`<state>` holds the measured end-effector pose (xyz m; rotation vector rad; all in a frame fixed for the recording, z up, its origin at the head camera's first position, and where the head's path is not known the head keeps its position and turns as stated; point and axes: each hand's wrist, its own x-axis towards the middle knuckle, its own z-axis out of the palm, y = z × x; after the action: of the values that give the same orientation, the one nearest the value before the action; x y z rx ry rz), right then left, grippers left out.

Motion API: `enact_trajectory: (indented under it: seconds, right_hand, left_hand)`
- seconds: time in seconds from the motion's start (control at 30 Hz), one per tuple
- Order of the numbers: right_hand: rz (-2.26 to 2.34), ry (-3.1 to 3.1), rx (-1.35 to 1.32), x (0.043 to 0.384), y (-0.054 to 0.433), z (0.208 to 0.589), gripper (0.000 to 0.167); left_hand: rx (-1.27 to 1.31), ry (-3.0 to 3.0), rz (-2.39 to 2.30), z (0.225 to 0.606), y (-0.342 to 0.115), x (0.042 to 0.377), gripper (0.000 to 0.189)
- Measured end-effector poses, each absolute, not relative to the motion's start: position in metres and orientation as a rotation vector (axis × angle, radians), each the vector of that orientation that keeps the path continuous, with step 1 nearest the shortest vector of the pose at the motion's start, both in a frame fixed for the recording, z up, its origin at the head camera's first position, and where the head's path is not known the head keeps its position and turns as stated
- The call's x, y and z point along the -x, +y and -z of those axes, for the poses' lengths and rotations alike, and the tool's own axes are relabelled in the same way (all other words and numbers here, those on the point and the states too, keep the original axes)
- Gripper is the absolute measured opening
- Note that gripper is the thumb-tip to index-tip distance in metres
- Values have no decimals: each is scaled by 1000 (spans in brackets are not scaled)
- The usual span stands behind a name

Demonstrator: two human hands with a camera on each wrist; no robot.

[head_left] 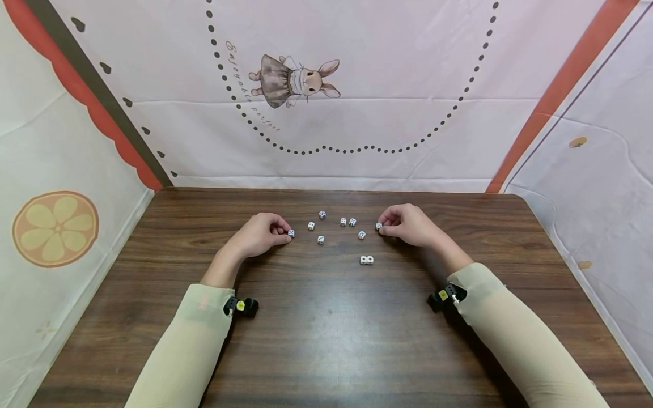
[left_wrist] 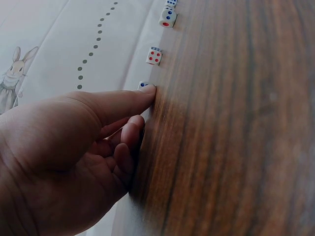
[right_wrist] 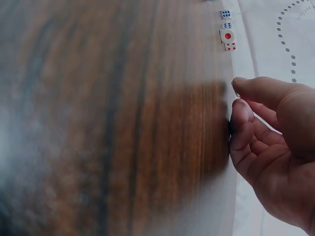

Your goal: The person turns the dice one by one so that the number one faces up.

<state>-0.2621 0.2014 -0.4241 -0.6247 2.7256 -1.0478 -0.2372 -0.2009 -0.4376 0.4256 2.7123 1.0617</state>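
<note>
My left hand [head_left: 259, 235] pinches a dotted, cubic die [head_left: 291, 233], my right hand [head_left: 410, 224] another die [head_left: 378, 225], near more dice [head_left: 321, 239] on the glossy, wood-grained table [head_left: 306, 340].

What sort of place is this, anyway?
Probably an indoor spot set up for filming handwork: a wood-grain table, printed sheets screening its back and sides, and a small black device at each wrist.

The dice [head_left: 343, 222] look like smooth plastic, the wood-grained table [head_left: 316, 323] softly glossy, the backdrop [head_left: 398, 68] creased matt cloth.
</note>
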Motion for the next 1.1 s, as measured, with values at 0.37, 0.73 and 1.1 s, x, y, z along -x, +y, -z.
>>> enact_trajectory:
  seconds: [0.37,0.73,1.1]
  right_hand:
    - [1037,2720,593,261,201,425,10]
    - [1023,2709,590,262,202,427,10]
    - [1025,2700,624,264,202,427,16]
  left_hand:
    - [-438,2730,-1068,439,-201,238,12]
    - [-445,2728,-1063,440,-201,238,12]
    - [-440,2719,-1071,439,-201,237,13]
